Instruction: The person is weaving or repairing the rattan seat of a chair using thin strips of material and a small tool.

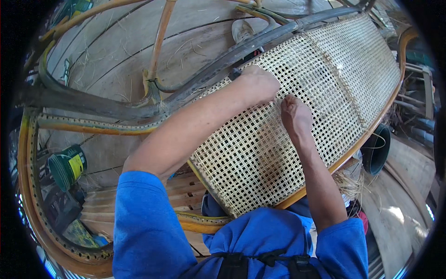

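A long woven cane panel (260, 162) with an open grid of pale strands lies across a wooden frame in front of me. My left hand (258, 84) is closed over the panel's middle. A dark, blunt end of a tool (235, 73) sticks out from that fist; the rest of it is hidden by the hand. Just to the right, my right hand (296, 114) is closed in a pinch close to the weave. Whatever its fingers hold is too small to make out. A brownish strand ridge (341, 79) crosses the panel farther right.
A dark curved frame rail (121, 111) runs along the panel's far side. At the left stands a curved frame with drilled holes (29, 176), with a green bucket (67, 166) inside it. A dark bucket (375, 149) and loose cane strands (348, 183) lie at the right.
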### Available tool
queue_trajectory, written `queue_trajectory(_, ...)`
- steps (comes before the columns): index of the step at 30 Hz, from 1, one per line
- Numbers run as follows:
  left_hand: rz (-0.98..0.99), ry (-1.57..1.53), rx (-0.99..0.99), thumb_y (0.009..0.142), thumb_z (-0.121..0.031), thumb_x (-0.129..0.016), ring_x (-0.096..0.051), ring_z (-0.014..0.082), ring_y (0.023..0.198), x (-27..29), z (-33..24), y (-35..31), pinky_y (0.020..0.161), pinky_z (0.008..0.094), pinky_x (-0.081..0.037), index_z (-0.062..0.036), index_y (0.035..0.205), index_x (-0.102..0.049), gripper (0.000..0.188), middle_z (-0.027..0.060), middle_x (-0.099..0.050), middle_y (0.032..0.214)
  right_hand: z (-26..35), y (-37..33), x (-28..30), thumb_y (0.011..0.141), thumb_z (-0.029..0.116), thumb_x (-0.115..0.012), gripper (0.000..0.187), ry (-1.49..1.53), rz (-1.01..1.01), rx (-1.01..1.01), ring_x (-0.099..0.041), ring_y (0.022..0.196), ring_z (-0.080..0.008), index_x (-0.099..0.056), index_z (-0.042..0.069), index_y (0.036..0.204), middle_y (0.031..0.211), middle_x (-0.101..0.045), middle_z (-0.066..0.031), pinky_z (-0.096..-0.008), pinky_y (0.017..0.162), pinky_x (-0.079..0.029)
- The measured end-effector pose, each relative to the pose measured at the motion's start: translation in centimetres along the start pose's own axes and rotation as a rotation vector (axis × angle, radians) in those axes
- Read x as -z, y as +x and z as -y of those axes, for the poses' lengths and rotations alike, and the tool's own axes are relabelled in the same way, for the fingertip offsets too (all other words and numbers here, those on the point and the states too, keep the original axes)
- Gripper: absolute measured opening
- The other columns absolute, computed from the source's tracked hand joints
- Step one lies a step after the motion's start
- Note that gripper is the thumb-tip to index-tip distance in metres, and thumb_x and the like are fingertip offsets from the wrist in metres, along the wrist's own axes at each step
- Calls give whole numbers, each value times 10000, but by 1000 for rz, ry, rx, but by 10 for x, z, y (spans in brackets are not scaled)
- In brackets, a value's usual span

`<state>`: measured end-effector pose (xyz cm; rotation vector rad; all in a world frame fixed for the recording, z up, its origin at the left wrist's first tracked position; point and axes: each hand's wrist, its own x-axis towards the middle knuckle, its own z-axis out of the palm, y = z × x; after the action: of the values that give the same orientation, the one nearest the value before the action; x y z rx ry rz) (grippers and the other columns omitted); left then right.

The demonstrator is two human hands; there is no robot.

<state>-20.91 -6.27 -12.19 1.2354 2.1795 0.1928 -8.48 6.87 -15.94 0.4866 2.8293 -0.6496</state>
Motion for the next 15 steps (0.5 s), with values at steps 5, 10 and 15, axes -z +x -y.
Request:
queue_trajectory(5,59,101,91,764,-215,-592,-674,279,796,12,-4,3,677,389,-531,-58,865,-716,224,132,-691,863,41,27,42,938,221,-498,288,-219,393,-177,-642,754,-208,-621,-1,802,833,-662,-166,-409,655,-480)
queue_trajectory(10,64,112,206,788,-385,-630,-667,279,819,69,33,-53,691,409,-526,-60,866,-705,343,131,-683,851,55,25,50,953,348,-475,441,498,343,19,-543,1142,-305,-532,-3,1215,1188,-563,-262,-404,949,-438)
queue_trajectory(15,75,129,181,795,-297,-620,-662,235,916,59,-3,-30,761,382,-510,-119,974,-716,269,78,-695,964,40,9,40,908,266,-572,271,325,225,-50,-465,500,-178,-608,20,800,593,-561,-57,-327,491,-390)
